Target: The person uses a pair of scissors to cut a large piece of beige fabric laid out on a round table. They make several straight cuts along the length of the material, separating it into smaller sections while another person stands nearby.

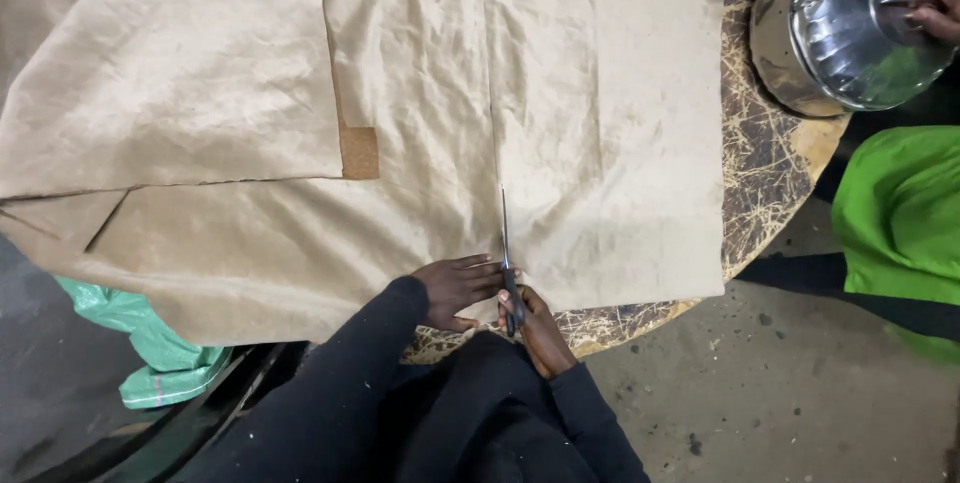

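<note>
At 6 o'clock on bench [770, 178] | right hand [535, 328] grips scissors [507, 263], blades on fabric [420, 123] crease toward 12 | left hand [455, 288] flat, fingers spread, pressing fabric at scissors' 9 o'clock

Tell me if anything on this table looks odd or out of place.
Not much. The tan cloth is wrinkled and hangs over the round table's near edge. A brown patch peeks out under the upper sheet. The right hand holds scissors along a crease; the left hand presses the cloth flat.
</note>
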